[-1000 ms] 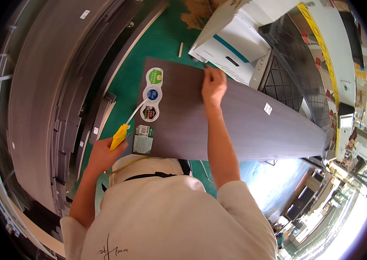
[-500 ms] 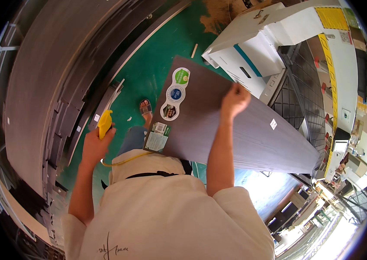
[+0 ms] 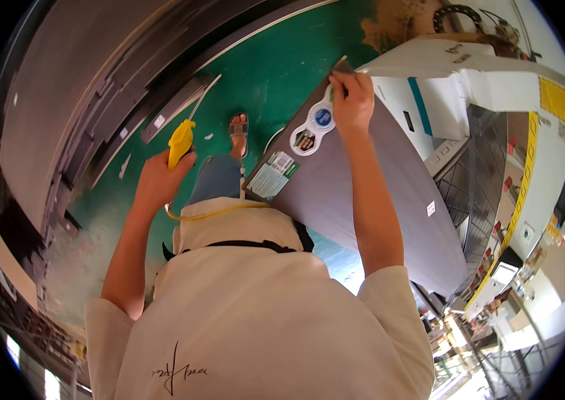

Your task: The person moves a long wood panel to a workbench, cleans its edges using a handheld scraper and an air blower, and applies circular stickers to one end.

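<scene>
Beside the white cabinet [image 3: 439, 100], the dark panel [image 3: 410, 203] has its far corner at the right hand [image 3: 353, 103], fingers bent, hold unclear; the left hand [image 3: 162, 177] grasps a yellow air gun [image 3: 180, 141], whose metal nozzle [image 3: 204, 99] could scratch the panel if swung carelessly.

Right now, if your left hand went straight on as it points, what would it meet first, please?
Apparently the long dark board, across the floor from its air gun; depth is unclear.
</scene>
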Available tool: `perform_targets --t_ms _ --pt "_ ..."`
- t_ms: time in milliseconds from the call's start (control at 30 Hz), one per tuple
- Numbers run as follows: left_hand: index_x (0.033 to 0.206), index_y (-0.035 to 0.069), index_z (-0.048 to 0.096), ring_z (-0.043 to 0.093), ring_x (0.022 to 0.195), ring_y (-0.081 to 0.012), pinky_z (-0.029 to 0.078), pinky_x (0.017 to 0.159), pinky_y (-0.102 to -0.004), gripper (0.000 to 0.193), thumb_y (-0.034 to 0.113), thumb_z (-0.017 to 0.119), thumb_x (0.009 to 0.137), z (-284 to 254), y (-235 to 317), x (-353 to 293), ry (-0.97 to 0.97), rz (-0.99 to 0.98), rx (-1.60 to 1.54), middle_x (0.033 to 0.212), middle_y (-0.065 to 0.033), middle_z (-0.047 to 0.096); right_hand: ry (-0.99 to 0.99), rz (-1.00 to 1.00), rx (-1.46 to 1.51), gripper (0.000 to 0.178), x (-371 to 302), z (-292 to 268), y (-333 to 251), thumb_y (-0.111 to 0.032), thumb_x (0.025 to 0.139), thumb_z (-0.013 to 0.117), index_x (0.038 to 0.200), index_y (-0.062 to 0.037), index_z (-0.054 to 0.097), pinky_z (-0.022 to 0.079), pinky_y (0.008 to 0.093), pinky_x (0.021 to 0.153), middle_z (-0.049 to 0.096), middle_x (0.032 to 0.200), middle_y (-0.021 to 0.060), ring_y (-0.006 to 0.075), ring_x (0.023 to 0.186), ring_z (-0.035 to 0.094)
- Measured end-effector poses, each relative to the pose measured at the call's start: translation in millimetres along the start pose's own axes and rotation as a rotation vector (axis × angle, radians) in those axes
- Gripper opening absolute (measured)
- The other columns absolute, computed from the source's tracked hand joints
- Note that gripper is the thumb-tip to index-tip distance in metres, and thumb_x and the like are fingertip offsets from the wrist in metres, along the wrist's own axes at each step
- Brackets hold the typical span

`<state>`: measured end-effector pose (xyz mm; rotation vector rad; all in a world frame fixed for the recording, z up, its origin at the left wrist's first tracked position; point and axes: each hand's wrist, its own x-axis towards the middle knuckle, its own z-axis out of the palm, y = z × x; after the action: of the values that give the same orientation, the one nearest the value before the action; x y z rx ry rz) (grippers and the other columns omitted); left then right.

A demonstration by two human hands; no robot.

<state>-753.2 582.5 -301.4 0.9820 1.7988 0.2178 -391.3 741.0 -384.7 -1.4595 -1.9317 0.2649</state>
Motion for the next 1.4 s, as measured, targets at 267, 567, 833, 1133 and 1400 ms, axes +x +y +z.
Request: perform_targets --t_ms 267,567,833,1133,1400 --pt "0.119 0.006 0.075 0.059 0.056 -0.0117 0.048 0.053 -0.0294 0.045 0.044 0.068 0.096 37 -23 -51 0.108 -0.145 -0.283 0.078 -0.0021 0.067 -0.492 -0.183 0.402 0.016 -148 -6 -144 -0.001 0.079 0.068 0.094 -0.0071 0.071 0.049 0.0464 0.073 0.056 0.085 0.0104 0.0327 0.084 0.059" --pt "0.117 0.005 0.075 0.060 0.054 -0.0122 0.048 0.052 -0.0295 0.043 0.041 0.069 0.095 148 -73 -179 0.408 -0.383 -0.474 0.078 -0.0031 0.068 -0.045 -0.016 0.187 0.005 -49 3 -44 -0.009 0.090 0.070 0.086 -0.0068 0.071 0.048 0.0461 0.071 0.064 0.083 0.0112 0.0335 0.080 0.062" --pt "0.118 0.005 0.076 0.061 0.061 -0.0121 0.052 0.055 -0.0310 0.044 0.042 0.070 0.094 234 -93 -261 0.554 -0.554 -0.491 0.081 -0.0037 0.069 -0.633 -0.515 0.589 0.005 -241 2 -156 -0.006 0.082 0.062 0.081 -0.0100 0.062 0.048 0.0460 0.077 0.057 0.086 0.0096 0.0326 0.087 0.058" --pt "0.118 0.005 0.075 0.060 0.057 -0.0121 0.051 0.054 -0.0312 0.042 0.041 0.071 0.096 283 -101 -300 0.580 -0.628 -0.566 0.077 -0.0028 0.066 -0.600 -0.627 0.495 0.014 -118 -8 -99 -0.007 0.087 0.071 0.098 -0.0106 0.078 0.051 0.0424 0.078 0.063 0.092 0.0057 0.0287 0.090 0.061" --pt "0.118 0.006 0.075 0.060 0.057 -0.0127 0.051 0.054 -0.0322 0.040 0.039 0.072 0.096 340 -111 -325 0.549 -0.681 -0.576 0.073 -0.0031 0.064 -0.580 -0.918 0.452 0.017 -108 4 -93 -0.011 0.086 0.074 0.101 -0.0135 0.080 0.049 0.0383 0.084 0.062 0.096 -0.0030 0.0210 0.097 0.059"
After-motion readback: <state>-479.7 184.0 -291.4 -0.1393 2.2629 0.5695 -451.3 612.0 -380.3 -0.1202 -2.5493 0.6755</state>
